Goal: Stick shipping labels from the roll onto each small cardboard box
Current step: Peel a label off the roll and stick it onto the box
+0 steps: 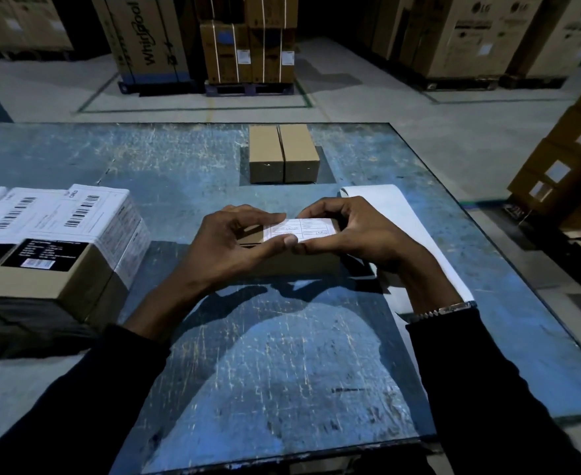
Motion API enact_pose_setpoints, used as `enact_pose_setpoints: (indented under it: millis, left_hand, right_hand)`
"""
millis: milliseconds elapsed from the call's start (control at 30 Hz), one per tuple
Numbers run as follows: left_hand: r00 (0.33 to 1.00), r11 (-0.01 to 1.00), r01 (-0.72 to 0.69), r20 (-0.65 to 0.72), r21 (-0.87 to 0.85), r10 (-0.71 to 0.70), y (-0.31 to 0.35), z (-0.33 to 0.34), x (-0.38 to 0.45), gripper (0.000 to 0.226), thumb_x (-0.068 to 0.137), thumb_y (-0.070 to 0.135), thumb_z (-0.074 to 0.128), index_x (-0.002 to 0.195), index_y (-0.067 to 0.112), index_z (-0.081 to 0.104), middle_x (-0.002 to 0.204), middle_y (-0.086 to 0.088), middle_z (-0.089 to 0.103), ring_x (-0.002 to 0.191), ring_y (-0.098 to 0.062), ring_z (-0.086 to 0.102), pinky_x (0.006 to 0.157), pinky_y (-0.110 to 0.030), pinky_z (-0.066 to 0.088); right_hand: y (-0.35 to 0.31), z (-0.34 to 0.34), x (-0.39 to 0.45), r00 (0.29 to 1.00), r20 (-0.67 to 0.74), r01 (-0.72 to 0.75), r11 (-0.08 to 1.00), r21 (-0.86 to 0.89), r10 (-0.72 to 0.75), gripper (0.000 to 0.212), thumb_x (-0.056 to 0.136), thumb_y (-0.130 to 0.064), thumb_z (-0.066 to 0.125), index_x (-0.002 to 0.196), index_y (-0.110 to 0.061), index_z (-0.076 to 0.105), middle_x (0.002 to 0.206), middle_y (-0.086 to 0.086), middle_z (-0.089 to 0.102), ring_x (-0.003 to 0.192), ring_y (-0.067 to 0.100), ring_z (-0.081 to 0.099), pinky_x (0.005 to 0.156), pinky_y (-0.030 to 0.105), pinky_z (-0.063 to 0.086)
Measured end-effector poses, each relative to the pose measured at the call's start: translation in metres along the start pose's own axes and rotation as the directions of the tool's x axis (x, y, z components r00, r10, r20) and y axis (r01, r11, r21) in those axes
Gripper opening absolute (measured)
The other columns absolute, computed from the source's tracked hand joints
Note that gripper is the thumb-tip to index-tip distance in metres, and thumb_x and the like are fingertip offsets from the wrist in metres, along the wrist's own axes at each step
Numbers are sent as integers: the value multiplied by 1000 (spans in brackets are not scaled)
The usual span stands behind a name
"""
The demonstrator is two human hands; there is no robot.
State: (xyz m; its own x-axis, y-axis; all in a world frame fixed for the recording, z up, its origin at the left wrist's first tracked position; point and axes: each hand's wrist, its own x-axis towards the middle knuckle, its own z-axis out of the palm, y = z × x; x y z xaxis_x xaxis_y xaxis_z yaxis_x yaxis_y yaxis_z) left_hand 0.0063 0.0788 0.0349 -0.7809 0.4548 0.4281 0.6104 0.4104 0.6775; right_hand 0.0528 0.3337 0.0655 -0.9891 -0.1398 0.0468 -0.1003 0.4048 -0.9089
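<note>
A: At frame centre, what do the left hand (229, 246) and right hand (349, 231) do?

B: Both curl around a small cardboard box (289, 260) on the blue table (282, 354), thumbs pressing its white label (299, 229). Backing strip (395, 214) lies right; two plain boxes (283, 154) sit above.

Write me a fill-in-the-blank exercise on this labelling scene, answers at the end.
1. Both hands, left hand and right hand, hold a white ____ on a small box.
2. At the table's far edge stand ____ unlabelled boxes.
3. The labelled boxes lie to the person's ____.

Answers: label; two; left
</note>
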Motion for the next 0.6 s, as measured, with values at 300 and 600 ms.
enact_pose_setpoints:
  millis: [300, 600]
  left_hand:
    - [995, 1000, -19, -95, 8, 20, 3, 9, -3, 54, 76, 56, 92, 121, 29, 81, 115, 9, 79, 104, -3, 71, 83, -30, 62]
    - [989, 999, -34, 145, -18, 37, -9, -11, 1, 51, 86, 45, 77, 136, 39, 69, 127, 24, 69, 122, -5, 60, 95, -23, 53]
  right_hand:
    - [4, -11, -5, 989, 148, -46, 993, 109, 30, 56, 79, 6, 88, 130, -15, 75, 123, 4, 79, 120, 22, 72, 109, 40, 57]
    - [-1, -4, -3, 996, 87, -43, 997, 58, 38, 53, 72, -17, 99, 121, -22, 76, 116, -4, 79, 113, 13, 73, 100, 34, 60]
